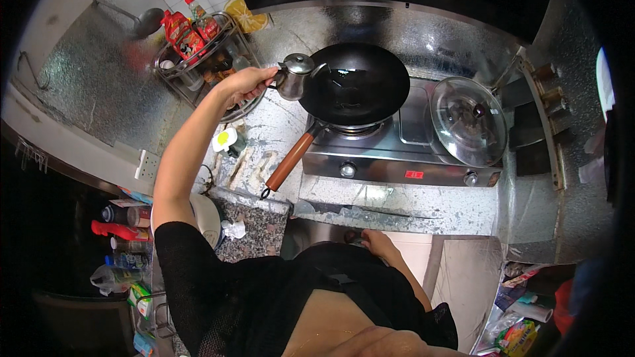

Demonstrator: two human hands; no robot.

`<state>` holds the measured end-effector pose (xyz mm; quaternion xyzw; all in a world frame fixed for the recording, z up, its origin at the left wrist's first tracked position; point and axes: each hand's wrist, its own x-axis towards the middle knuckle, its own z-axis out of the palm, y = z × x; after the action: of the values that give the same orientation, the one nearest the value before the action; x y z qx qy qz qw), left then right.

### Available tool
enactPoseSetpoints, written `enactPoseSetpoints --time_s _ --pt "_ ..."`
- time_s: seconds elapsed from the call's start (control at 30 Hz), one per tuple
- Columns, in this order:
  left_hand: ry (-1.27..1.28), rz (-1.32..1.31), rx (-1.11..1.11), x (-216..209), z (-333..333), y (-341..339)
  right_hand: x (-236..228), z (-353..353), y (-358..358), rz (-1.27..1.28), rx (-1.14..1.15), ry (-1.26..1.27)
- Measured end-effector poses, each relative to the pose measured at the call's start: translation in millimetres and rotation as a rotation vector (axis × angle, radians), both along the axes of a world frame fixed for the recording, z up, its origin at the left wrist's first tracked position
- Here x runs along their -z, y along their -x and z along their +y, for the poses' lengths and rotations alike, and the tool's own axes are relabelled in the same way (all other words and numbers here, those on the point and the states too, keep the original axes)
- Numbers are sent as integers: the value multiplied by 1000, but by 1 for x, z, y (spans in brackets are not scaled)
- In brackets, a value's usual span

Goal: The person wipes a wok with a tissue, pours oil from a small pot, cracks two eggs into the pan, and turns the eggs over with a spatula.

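My left hand [251,84] is closed round the handle of a small metal oil pot [296,80] with a lid. The pot is held up at the left rim of a black wok [360,92], its spout over the wok. A shiny wet patch shows on the wok's inner surface. The wok sits on the left burner of a gas stove [403,162], its wooden handle toward me. Down by my waist, my right hand [378,243] is closed at a small dark thing that I cannot make out, partly hidden by my clothing.
A glass lid [468,122] lies on the stove's right side. Left of the wok stands a rack [178,79] of sauce bottles. A small white container [226,139] is near the wok handle. A ladle [147,22] hangs on the left wall, and a knife rack [546,112] is at right.
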<state>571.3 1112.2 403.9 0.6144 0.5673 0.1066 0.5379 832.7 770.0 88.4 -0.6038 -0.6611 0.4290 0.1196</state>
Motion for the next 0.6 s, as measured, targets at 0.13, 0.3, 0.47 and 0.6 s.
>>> enactPoseSetpoints --time_s 0.13,0.3,0.47,0.6 --pt "78 -400 -10 24 -11 15 -4 -4 3 -38 -23 -1" --pt "87 -685 -93 57 -28 30 -8 2 12 -85 -62 64" --pt "41 -896 -199 108 -61 78 -13 3 23 -77 -102 57" --pt "-11 -899 -399 176 -93 114 -1 -1 28 -88 -83 63"
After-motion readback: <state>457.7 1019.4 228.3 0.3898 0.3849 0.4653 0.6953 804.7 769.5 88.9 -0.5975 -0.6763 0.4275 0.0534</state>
